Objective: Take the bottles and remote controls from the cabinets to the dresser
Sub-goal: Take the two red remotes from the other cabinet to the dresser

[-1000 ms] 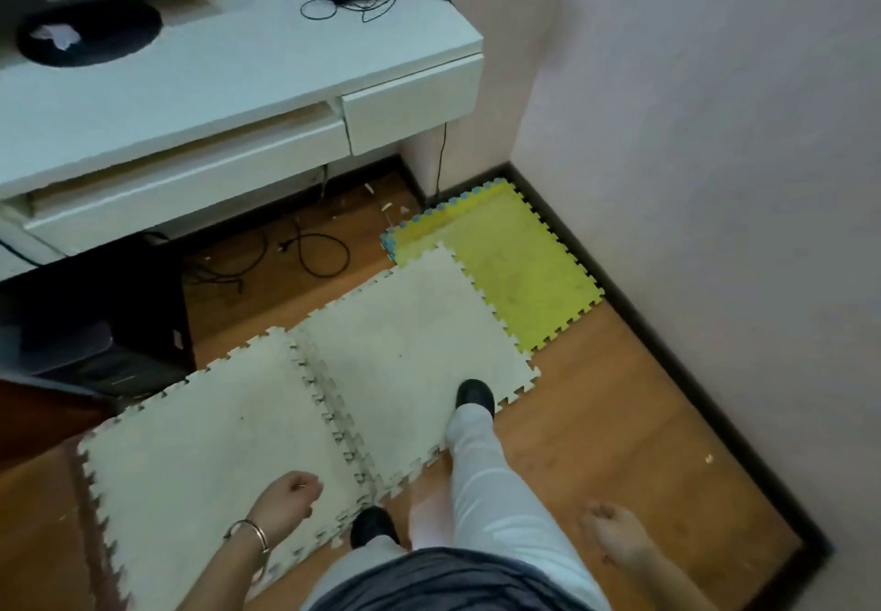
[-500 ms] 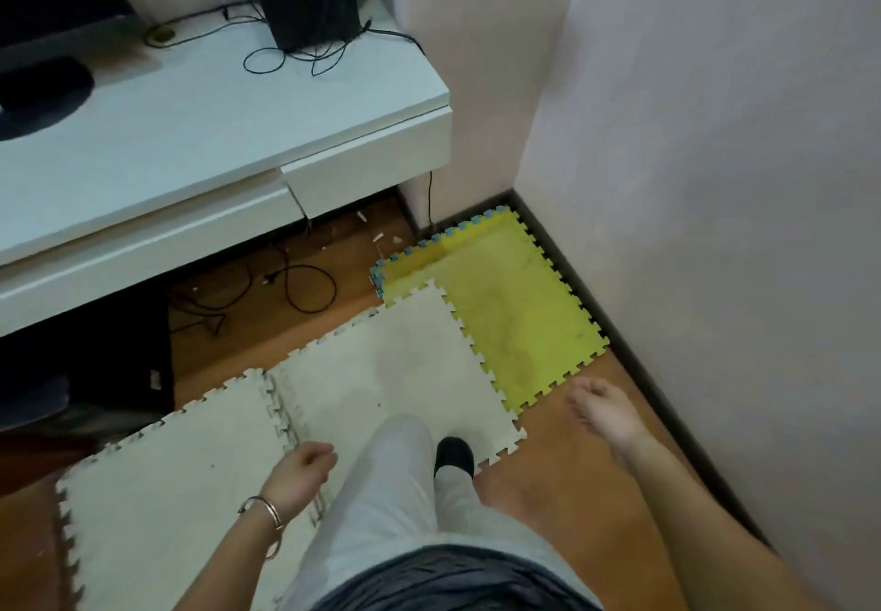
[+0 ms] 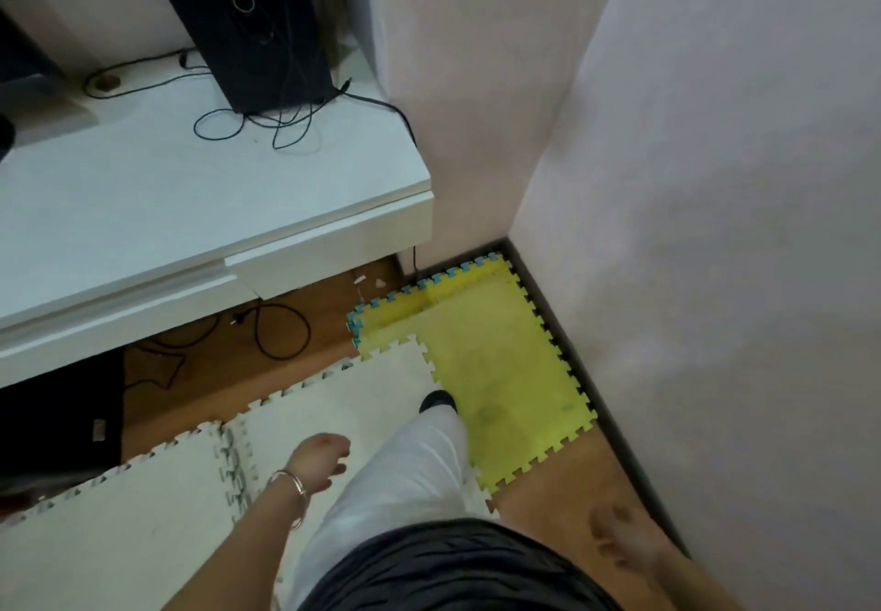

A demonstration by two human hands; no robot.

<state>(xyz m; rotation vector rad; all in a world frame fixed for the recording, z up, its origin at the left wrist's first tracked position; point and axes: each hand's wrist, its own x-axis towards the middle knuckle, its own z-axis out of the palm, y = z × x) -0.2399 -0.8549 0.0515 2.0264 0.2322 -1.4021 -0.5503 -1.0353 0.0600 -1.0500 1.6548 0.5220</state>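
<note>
No bottle or remote control is in view. My left hand (image 3: pixel 320 462), with a metal bangle on the wrist, hangs over the white foam mat with fingers loosely curled and holds nothing. My right hand (image 3: pixel 619 539) swings low near the right wall, blurred, fingers apart and empty. A white low cabinet (image 3: pixel 200 210) with closed drawers stands at the left.
A black speaker (image 3: pixel 248 23) with tangled cables sits on the cabinet top. White foam mats (image 3: pixel 143 524) and a yellow mat (image 3: pixel 505 372) cover the wooden floor. My leg and dark shoe (image 3: pixel 436 403) step forward. Walls (image 3: pixel 715 229) close in on the right and ahead.
I have stepped forward toward the corner; the cabinet and speaker look nearer. My right hand dropped back and down to the lower right. My left hand rose slightly and its fingers loosened.
</note>
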